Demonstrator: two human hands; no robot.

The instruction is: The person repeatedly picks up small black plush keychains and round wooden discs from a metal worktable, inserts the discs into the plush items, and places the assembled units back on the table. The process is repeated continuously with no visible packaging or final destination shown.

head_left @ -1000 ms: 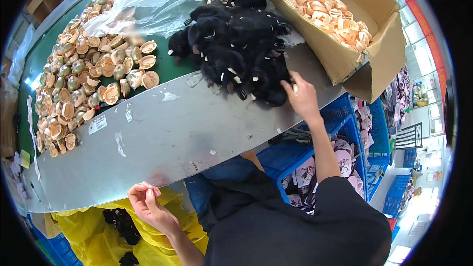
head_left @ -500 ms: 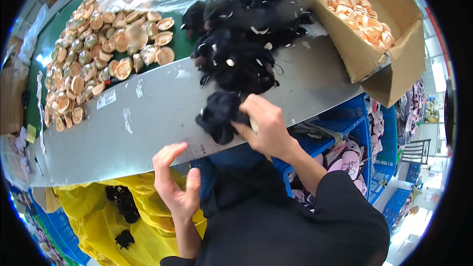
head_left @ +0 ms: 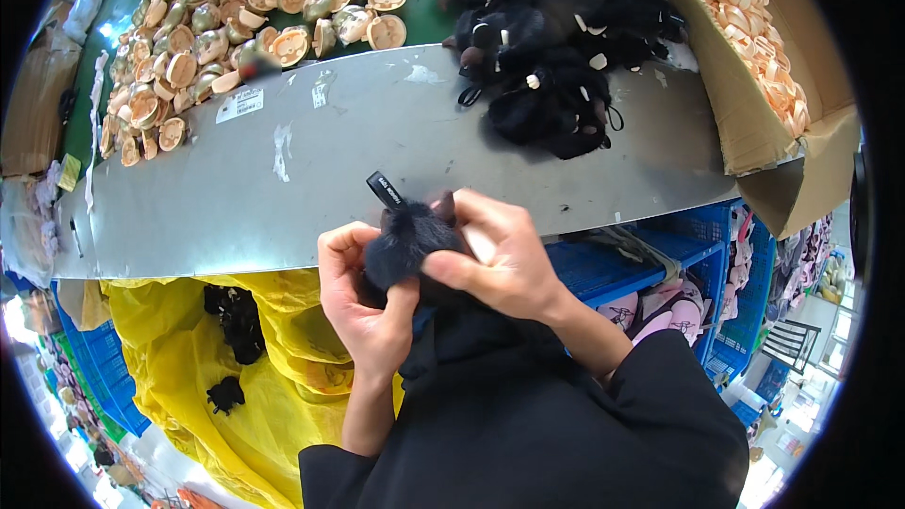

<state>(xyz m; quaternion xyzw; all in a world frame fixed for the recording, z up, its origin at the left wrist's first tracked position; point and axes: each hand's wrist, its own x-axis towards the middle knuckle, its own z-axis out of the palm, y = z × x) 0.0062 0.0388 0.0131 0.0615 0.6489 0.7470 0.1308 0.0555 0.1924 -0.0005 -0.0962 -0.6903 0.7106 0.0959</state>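
A small black plush toy piece [head_left: 415,240] with a dark ear and a black ribbon loop [head_left: 384,188] is held between my two hands, just off the near edge of the metal table. My left hand [head_left: 370,297] is closed around its left and lower side, the thumb pressing from below. My right hand [head_left: 500,254] grips its right side, thumb across the front; a pale piece [head_left: 479,245] shows in that hand, its kind unclear. Beyond them, more black plush pieces [head_left: 551,104] with pale bits lie heaped on the table.
The grey metal table [head_left: 330,151] curves across the view. Shell-like plastic pieces [head_left: 198,33] are piled at far left. A cardboard box [head_left: 745,123] of peach plastic parts [head_left: 745,28] stands at right. Below are blue crates [head_left: 589,269] and a yellow sheet [head_left: 179,349] holding black pieces [head_left: 236,325].
My right hand has brought the black plush piece nearer to me from the tabletop. My left hand, open before, has closed on it too. The view has shifted.
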